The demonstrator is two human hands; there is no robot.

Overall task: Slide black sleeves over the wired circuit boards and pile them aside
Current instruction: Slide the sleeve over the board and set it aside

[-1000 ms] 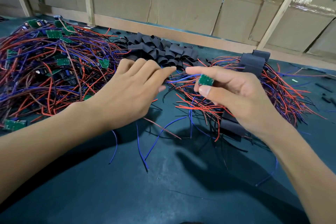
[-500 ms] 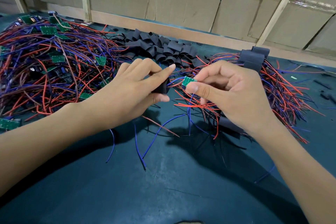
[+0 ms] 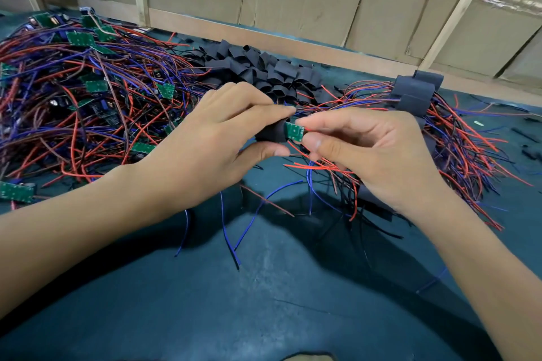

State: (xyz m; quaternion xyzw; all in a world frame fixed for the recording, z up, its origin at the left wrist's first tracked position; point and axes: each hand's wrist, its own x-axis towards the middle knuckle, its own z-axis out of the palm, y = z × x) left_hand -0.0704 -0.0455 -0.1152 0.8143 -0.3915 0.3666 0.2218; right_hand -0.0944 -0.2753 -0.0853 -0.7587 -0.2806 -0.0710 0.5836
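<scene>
A black sleeve [image 3: 271, 133] is pinched by the left hand [image 3: 211, 143] between thumb and forefinger; a green board [image 3: 294, 131] is pinched by the right hand [image 3: 378, 155] between thumb and fingertips, just above the table [image 3: 264, 302]. Half a second ago the board and the sleeve were held a little apart; now the board's left edge is seen at the sleeve's mouth, and most of the board is still outside. The hands have been brought closer, so that the fingertips nearly touch. Red and blue wires [image 3: 316, 168] hang from the right hand. The bare boards [image 3: 88, 91] are piled at the left, the spare sleeves [image 3: 264, 70] behind the hands, the finished pile [image 3: 416, 91] at the right; these are unchanged.
</scene>
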